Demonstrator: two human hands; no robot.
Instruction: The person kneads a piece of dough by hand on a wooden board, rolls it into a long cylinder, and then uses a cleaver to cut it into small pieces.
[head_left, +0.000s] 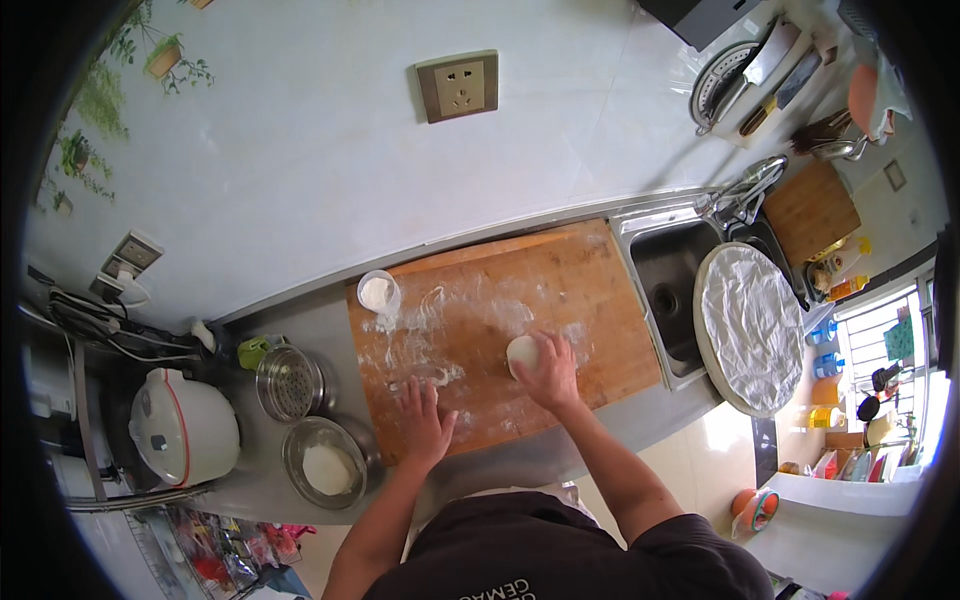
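Observation:
My right hand (553, 371) is on a round white piece of dough (520, 352), thumb and fingers about its right side. Beneath it lies a flour-dusted wooden board (607, 292). To the left, my left hand (426, 427) rests at the board's near part with fingers apart. Its fingertips meet a patch of scattered flour (442, 375), and part of what lies there is hidden by them. A small clear cup of flour (377, 292) stands at the board's far left corner. Left of the board, a steel bowl (296, 491) contains a larger lump of dough (328, 470).
A perforated steel basket (289, 384) and a white rice cooker (185, 427) stand to the left. On the right is a steel sink (660, 259) with a faucet (750, 187). A round, cloth-covered tray (750, 330) overlaps the sink's right side. Behind the board rises a wall (315, 150).

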